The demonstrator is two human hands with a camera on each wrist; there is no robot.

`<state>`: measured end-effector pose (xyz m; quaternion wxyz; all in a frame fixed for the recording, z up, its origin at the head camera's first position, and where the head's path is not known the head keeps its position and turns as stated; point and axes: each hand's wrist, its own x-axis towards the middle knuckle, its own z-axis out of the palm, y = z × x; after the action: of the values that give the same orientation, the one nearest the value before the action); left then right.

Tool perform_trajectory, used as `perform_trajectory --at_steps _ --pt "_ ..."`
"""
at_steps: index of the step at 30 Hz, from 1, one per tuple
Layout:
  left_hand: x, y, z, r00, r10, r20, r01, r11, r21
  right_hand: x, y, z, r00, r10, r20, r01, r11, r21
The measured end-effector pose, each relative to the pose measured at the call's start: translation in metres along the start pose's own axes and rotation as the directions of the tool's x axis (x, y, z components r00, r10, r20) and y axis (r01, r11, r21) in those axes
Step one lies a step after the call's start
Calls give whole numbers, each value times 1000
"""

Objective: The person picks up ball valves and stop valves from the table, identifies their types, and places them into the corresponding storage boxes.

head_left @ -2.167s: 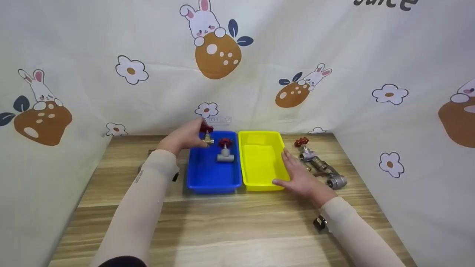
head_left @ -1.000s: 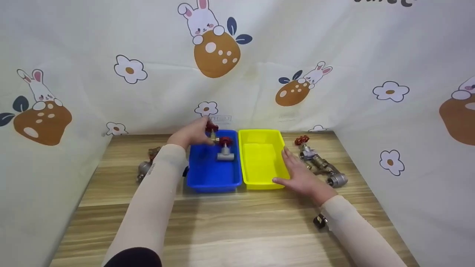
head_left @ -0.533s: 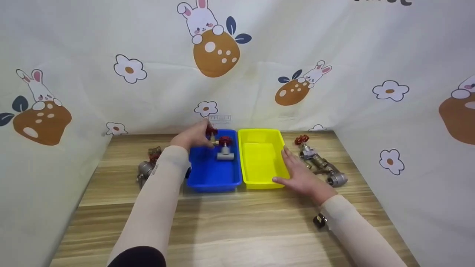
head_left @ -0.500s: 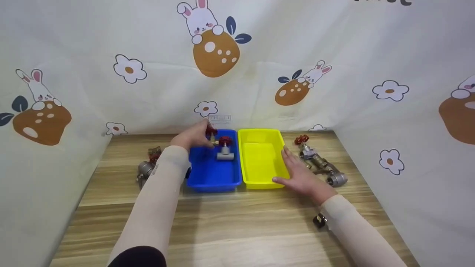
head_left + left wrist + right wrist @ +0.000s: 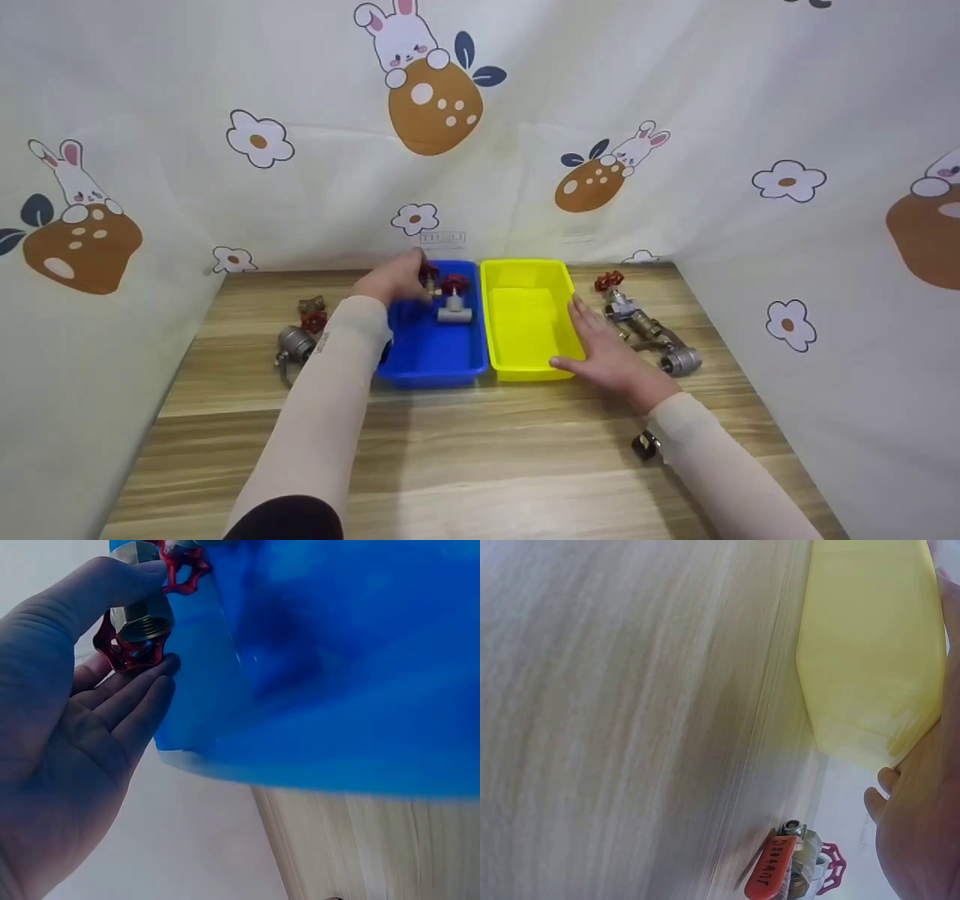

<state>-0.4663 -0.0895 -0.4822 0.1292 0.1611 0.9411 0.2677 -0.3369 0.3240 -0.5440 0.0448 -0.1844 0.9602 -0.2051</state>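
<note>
My left hand [image 5: 394, 277] pinches a brass gate valve [image 5: 139, 622] with a red handwheel, low over the back left of the blue tray [image 5: 435, 356]. In the left wrist view the thumb lies on its threaded brass body and the fingers reach behind the wheel. Close beside it, a grey gate valve [image 5: 454, 315] with a red handwheel stands in the same tray. My right hand [image 5: 604, 364], fingers extended, rests along the right side of the yellow tray [image 5: 525, 330], thumb over its near right corner. The yellow tray holds nothing.
Several valves lie left of the blue tray, a grey ball valve [image 5: 295, 343] among them. More lie right of the yellow tray, including a steel ball valve [image 5: 681, 361] and one with an orange-red lever [image 5: 771, 868]. A printed cloth [image 5: 510, 187] walls the table's back and sides.
The left hand has carried the brass valve rightward and lowered it into the blue tray beside the grey valve. Its arm uncovers more of the left pile. The right hand stays put.
</note>
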Motion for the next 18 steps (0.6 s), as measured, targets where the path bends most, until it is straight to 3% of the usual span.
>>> perform_trajectory --at_steps 11,18 --pt "6 1 6 996 -67 52 66 998 21 -1 -2 -2 1000 16 12 -16 1000 15" --pt "4 3 10 999 -34 7 34 998 61 -2 -2 -2 1000 10 9 -10 1000 16"
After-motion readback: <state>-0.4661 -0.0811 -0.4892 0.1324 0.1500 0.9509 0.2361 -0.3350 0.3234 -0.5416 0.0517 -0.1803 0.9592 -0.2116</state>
